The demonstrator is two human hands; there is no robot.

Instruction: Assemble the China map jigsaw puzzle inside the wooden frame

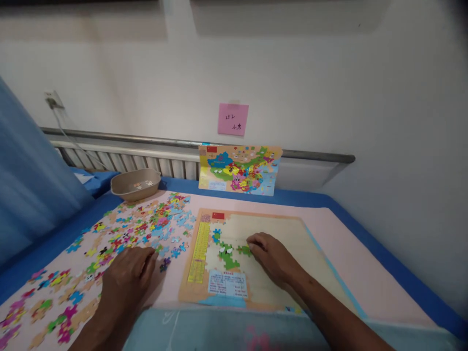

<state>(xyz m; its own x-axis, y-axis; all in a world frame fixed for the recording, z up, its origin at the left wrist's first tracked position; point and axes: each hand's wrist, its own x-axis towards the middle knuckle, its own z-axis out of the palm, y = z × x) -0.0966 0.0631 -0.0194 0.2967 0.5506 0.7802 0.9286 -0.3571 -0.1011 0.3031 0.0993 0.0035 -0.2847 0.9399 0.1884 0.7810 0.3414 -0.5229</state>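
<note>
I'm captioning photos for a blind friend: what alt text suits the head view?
A person's right hand is at green puzzle pieces on a partly filled board; their left hand is beside many loose pieces. Behind are a colourful map and a beige bowl.

Wall (347, 92): pale, plain. Pink note (233, 127) taped up near mid-view, handwritten, "252" above further characters. Metal rail (321, 156) runs across the wall below it, rounded end at right. Ribbed white radiator (137, 162) under the rail, left of centre. Socket (54, 99) high at left, plug in, white cord (68, 136) hanging down past the rail. Blue curtain (32, 180) down the left edge, in folds. Pale teal cloth (208, 326) at bottom, white line, pink marks.
</note>
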